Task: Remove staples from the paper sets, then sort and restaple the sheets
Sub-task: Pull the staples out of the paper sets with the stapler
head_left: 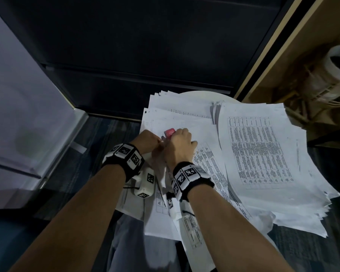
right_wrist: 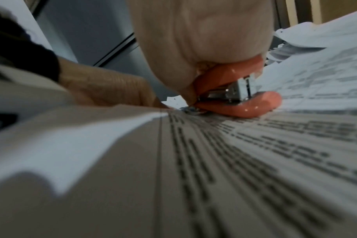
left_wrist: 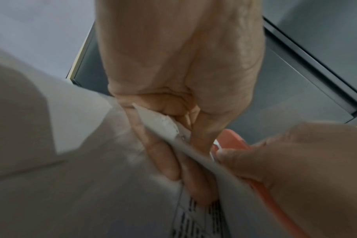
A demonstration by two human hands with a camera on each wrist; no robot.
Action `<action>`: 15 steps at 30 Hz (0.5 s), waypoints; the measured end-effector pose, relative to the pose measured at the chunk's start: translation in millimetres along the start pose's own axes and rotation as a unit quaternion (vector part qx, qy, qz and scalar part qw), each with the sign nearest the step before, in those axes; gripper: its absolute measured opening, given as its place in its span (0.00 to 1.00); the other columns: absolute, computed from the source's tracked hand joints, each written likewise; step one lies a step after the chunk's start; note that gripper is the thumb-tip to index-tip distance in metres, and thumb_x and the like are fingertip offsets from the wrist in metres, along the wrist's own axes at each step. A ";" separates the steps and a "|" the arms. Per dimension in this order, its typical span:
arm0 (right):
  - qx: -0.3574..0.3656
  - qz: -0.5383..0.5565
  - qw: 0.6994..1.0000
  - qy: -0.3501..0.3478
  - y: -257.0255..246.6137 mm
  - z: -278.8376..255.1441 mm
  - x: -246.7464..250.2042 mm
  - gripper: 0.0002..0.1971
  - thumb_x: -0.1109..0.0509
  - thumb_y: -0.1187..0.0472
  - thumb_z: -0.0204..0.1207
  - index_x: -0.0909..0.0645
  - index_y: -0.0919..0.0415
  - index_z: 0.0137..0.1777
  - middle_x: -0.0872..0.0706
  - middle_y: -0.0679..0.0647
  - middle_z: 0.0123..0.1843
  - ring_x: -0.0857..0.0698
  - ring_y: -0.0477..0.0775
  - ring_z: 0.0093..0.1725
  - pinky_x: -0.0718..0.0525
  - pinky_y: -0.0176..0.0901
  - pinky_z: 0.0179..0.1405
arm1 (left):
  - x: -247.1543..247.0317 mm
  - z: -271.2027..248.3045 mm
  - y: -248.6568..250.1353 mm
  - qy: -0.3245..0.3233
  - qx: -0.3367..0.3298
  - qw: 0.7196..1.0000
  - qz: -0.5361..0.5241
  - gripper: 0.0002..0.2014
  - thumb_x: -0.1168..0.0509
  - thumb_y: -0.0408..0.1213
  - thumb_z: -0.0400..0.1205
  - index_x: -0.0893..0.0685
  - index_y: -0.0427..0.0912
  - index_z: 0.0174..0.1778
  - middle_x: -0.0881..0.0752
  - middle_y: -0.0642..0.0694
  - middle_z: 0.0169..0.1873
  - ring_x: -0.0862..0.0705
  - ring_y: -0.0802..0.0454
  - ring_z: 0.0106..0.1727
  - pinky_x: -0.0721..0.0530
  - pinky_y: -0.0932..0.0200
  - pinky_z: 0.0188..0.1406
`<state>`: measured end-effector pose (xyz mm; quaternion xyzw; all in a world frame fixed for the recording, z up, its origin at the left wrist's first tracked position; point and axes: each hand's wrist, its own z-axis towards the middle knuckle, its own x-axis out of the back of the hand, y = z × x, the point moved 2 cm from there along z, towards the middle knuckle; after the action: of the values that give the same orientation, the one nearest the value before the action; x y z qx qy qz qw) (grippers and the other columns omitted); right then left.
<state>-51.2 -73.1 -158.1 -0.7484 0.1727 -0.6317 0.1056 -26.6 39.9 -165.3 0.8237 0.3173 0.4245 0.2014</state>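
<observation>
My left hand point(head_left: 148, 140) pinches the corner of a stapled paper set point(left_wrist: 163, 127) between thumb and fingers point(left_wrist: 163, 161), lifting that corner off the pile. My right hand point(head_left: 182, 143) grips a red stapler point(head_left: 170, 132) right beside it. In the right wrist view the stapler point(right_wrist: 240, 103) lies against the printed top sheet point(right_wrist: 214, 161), its metal end at the pinched corner, and the left hand point(right_wrist: 104, 91) is just to its left. The staple itself is too blurred to make out. Both hands are close together over the left pile.
A tall fanned stack of printed sheets point(head_left: 263, 154) covers the right half of the round white table point(head_left: 204, 94). More sheets hang over the near edge above my lap. A cardboard box point(head_left: 322, 36) with a plastic-wrapped roll point(head_left: 332, 75) stands at the right, a dark cabinet point(head_left: 145, 55) behind.
</observation>
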 end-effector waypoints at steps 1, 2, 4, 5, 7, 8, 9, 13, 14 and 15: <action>0.010 -0.004 1.000 -0.002 1.7 1.5 0.9 0.16 0.39 0.69 0.76 0.27 0.69 0.64 0.24 0.61 0.60 0.26 0.63 0.62 0.28 0.60 0.63 | -0.8 0.8 0.0 -0.003 0.005 1.000 -0.001 0.10 0.34 0.27 0.79 0.14 0.42 0.33 0.21 0.64 0.12 0.24 0.76 0.18 0.28 0.82 0.20; 0.006 0.005 1.000 -0.008 2.9 3.3 2.3 0.16 0.38 0.69 0.76 0.27 0.69 0.64 0.24 0.62 0.61 0.26 0.63 0.63 0.28 0.60 0.63 | -1.2 1.2 0.7 -0.004 0.003 1.000 -0.003 0.06 0.33 0.26 0.79 0.12 0.34 0.38 0.21 0.60 0.13 0.24 0.75 0.18 0.28 0.82 0.21; -0.034 0.051 0.998 -0.023 3.1 6.6 4.7 0.17 0.36 0.66 0.78 0.28 0.69 0.66 0.24 0.61 0.63 0.27 0.63 0.66 0.29 0.60 0.65 | -1.4 0.6 3.1 0.001 -0.003 1.000 -0.019 0.05 0.32 0.24 0.77 0.12 0.27 0.45 0.21 0.58 0.15 0.24 0.71 0.18 0.29 0.80 0.20; -0.059 0.075 0.995 -0.027 1.9 7.5 5.7 0.18 0.35 0.64 0.79 0.28 0.68 0.67 0.24 0.61 0.64 0.27 0.63 0.67 0.29 0.60 0.66 | -0.8 0.4 4.0 0.002 0.007 0.999 -0.032 0.04 0.32 0.25 0.76 0.13 0.28 0.44 0.21 0.57 0.15 0.25 0.68 0.19 0.30 0.79 0.20; -0.096 0.106 0.989 -0.028 -0.3 7.8 5.9 0.19 0.34 0.62 0.80 0.29 0.68 0.68 0.25 0.61 0.66 0.27 0.63 0.68 0.30 0.60 0.67 | 0.4 -0.3 3.8 0.006 0.014 0.999 -0.043 0.04 0.32 0.25 0.76 0.15 0.30 0.36 0.23 0.56 0.13 0.26 0.66 0.17 0.31 0.77 0.19; -0.106 0.114 0.987 -0.026 -0.9 7.9 6.6 0.19 0.34 0.62 0.80 0.29 0.68 0.68 0.25 0.62 0.67 0.27 0.63 0.68 0.29 0.60 0.67 | 0.0 -1.1 4.6 0.003 0.016 0.999 -0.037 0.08 0.32 0.26 0.77 0.17 0.31 0.30 0.24 0.57 0.11 0.27 0.67 0.16 0.31 0.78 0.18; -0.110 0.120 0.986 -0.025 -0.8 7.7 7.2 0.20 0.33 0.61 0.80 0.29 0.68 0.69 0.25 0.62 0.67 0.27 0.63 0.68 0.29 0.60 0.67 | -0.5 -1.7 5.3 -0.001 0.013 0.999 -0.032 0.11 0.33 0.26 0.77 0.19 0.33 0.28 0.25 0.58 0.09 0.27 0.68 0.15 0.32 0.78 0.18; -0.091 0.143 0.985 -0.012 4.4 7.2 6.7 0.18 0.33 0.58 0.81 0.27 0.67 0.66 0.24 0.61 0.65 0.25 0.63 0.66 0.28 0.58 0.67 | -0.1 -1.7 2.2 0.000 0.012 0.998 -0.054 0.05 0.31 0.26 0.77 0.16 0.33 0.34 0.20 0.47 0.25 0.24 0.59 0.29 0.29 0.70 0.27; -0.084 0.155 0.984 -0.004 6.7 7.4 6.9 0.17 0.34 0.58 0.81 0.26 0.68 0.65 0.23 0.61 0.64 0.24 0.63 0.64 0.27 0.58 0.67 | 0.0 -2.4 1.8 -0.005 0.007 0.999 -0.049 0.02 0.31 0.26 0.76 0.15 0.33 0.38 0.21 0.43 0.30 0.24 0.54 0.36 0.30 0.67 0.31; -0.084 0.180 0.980 0.001 9.9 8.4 8.0 0.16 0.34 0.58 0.82 0.26 0.68 0.63 0.22 0.62 0.63 0.22 0.64 0.62 0.24 0.59 0.65 | -0.1 -2.8 1.2 -0.014 0.003 0.999 -0.038 0.01 0.32 0.26 0.77 0.15 0.33 0.40 0.22 0.41 0.33 0.25 0.51 0.40 0.30 0.66 0.33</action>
<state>-43.1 -85.8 -156.0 -0.7103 0.3570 -0.5867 0.1544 -28.5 39.1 -163.1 0.8174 0.3468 0.4041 0.2198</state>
